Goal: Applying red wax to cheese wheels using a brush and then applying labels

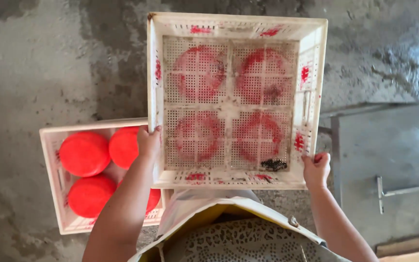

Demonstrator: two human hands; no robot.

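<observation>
I hold an empty white perforated plastic crate (310, 97) in front of my body, above the concrete floor. Red ring stains mark its four bottom sections. My left hand (148, 142) grips its near left edge. My right hand (316, 170) grips its near right corner. Below and to the left, a second white crate (49, 145) sits on the floor with several round red wax-coated discs (84, 154) in it. My left forearm hides part of one disc.
The floor is rough grey concrete (35, 73) with dark stains. A grey metal panel (389, 155) with a bracket (381, 193) lies at the right. A wooden piece (403, 246) shows at the bottom right corner. A dark smudge (273, 165) sits in the held crate.
</observation>
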